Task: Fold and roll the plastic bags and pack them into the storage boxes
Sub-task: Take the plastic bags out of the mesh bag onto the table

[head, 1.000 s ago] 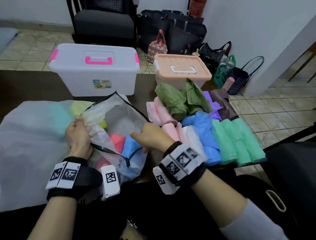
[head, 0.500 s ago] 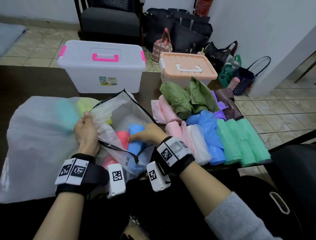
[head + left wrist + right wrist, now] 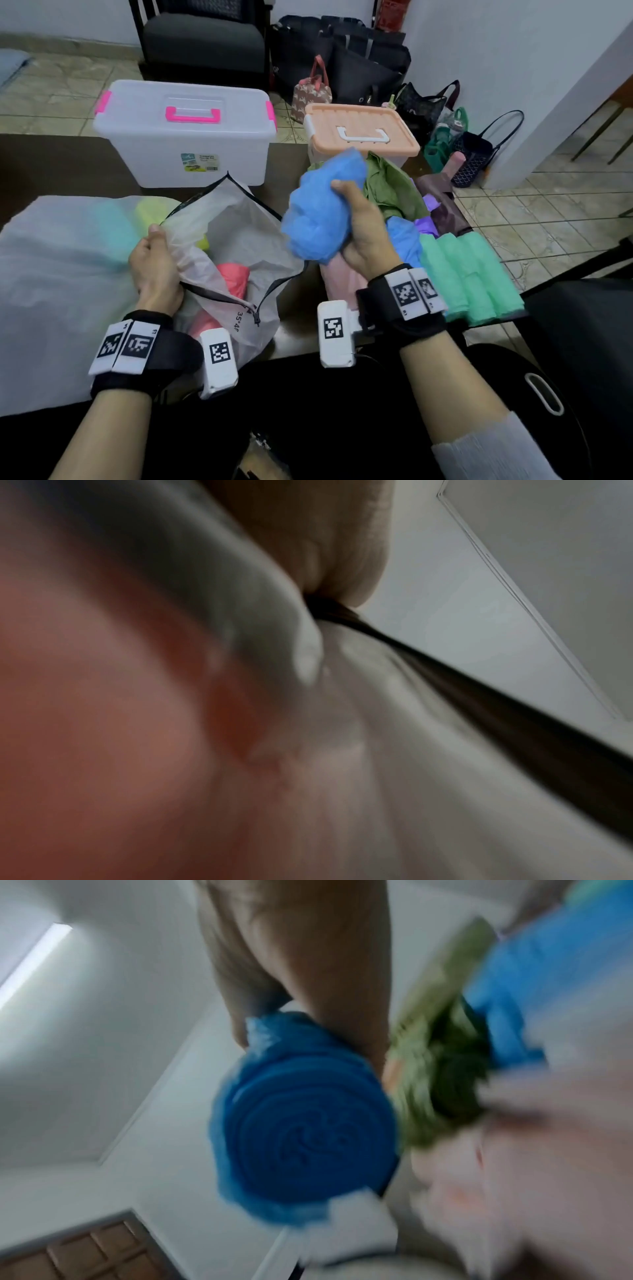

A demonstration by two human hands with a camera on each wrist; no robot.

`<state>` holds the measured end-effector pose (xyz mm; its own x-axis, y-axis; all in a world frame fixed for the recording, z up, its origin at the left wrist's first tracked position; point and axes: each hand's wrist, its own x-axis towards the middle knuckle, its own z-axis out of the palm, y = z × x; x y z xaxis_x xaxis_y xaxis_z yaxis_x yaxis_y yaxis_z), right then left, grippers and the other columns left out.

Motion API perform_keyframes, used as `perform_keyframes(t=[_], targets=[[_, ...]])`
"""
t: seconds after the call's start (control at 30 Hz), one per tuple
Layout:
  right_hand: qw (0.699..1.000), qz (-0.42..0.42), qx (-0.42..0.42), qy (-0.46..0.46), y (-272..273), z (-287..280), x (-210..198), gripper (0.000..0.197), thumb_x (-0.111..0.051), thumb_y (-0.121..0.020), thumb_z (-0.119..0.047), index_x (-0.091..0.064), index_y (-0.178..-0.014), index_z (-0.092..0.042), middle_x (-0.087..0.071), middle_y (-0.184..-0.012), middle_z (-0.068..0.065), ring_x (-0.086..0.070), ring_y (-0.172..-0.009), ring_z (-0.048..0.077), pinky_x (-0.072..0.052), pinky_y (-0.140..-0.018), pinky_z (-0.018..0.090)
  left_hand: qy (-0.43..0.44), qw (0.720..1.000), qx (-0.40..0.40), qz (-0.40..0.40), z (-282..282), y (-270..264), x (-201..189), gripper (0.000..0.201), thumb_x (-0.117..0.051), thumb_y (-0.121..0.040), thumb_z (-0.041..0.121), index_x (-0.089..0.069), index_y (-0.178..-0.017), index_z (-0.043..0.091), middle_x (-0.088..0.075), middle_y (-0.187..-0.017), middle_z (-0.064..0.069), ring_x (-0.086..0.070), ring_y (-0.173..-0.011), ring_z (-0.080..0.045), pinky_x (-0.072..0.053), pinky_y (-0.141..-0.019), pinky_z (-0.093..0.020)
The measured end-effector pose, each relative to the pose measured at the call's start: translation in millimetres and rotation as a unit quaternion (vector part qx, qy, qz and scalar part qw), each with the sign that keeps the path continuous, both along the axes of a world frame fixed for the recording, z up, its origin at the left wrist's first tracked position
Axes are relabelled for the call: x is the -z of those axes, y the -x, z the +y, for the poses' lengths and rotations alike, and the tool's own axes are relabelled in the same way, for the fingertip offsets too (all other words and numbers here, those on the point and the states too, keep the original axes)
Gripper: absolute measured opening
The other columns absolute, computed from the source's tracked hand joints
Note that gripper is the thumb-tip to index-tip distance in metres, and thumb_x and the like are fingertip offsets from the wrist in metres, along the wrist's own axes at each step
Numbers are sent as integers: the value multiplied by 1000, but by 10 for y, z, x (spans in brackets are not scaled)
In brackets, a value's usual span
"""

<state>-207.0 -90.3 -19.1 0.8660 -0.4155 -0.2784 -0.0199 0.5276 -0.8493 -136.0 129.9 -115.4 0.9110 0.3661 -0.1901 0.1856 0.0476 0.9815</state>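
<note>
My right hand is curled tight around a blue bag roll, held up mid-frame above the table; the wrist view shows its spiral end. My left hand pinches the zipper rim of the clear pouch, centre-left, mouth open, a pink roll inside. Clear storage box upper left, orange-lidded box upper centre, both lidded. Green rolls lie at right.

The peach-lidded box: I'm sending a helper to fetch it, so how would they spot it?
Look along the far edge of the dark table. Two boxes stand there; it is the smaller one on the right, behind the green bags. Its peach lid and white handle distinguish it from the clear box with pink handle.
</note>
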Motion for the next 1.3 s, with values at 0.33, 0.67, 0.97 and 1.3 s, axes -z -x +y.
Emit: perform_keyframes(t=[0.33,0.67,0.97,1.3], targets=[[743,260,-38,615,456,-346,159,44,-61,-82,-20,-49,-119,2,-52,-116,22,-47,-111,35,-32,-78,29,46,999,0,-9,-22,18,-44,37,-39,-100,34,-44,-66,19,-47,-66,1,-46,-61,-12,-39,-59,-27],[638,389,-107,655,359,-245,369,72,-46,-92,-34,-12,-147,-1,-27,-144,18,-23,-133,33,-26,-106,42,64,998,-8,-15,-18,5,-24,37,-40,-100,31,-44,-66,18,-48,-67,1,-46,-60,-11,-40,-59,-26],[850,84,-15,521,149,166,-43,32,-50,-90,-9,-55,-122,-5,-58,-103,6,-55,-91,18,-41,-88,27,55,998,0,-8,-5,19,-44,37,-40,-100,33,-46,-67,17,-50,-68,-1,-48,-62,-13,-42,-61,-28],[884,310,-311,158,-122,994,384,20,-50,-92,-9,-44,-73,-12,-54,-81,10,-57,-78,27,-46,-74,34,77,997,-1,-5,11,25,-21,37,-42,-99,33,-46,-66,18,-49,-66,0,-46,-62,-15,-40,-61,-29]])
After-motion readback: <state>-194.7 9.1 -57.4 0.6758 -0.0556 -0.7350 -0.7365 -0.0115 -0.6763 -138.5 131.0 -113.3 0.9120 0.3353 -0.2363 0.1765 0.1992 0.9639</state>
